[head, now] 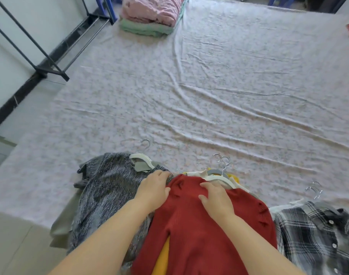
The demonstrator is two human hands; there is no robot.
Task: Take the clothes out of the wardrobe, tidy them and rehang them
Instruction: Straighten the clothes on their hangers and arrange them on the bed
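Red sweater [199, 231] on bed [209, 92] — right hand [217, 197] atop, left hand [153, 189] at edge

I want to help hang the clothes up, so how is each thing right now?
red sweater, spread on the bed, on a hanger
grey sweater, rumpled, on a hanger
checked shirt, lying down, on a hanger
blankets, folded and stacked
bed sheet, wrinkled
left hand, resting at the red sweater's edge
right hand, flat on the red sweater

I have both bare forearms stretched forward side by side, left hand [154, 188] palm down with fingers slightly bent, right hand [216, 197] flat, fingers spread.
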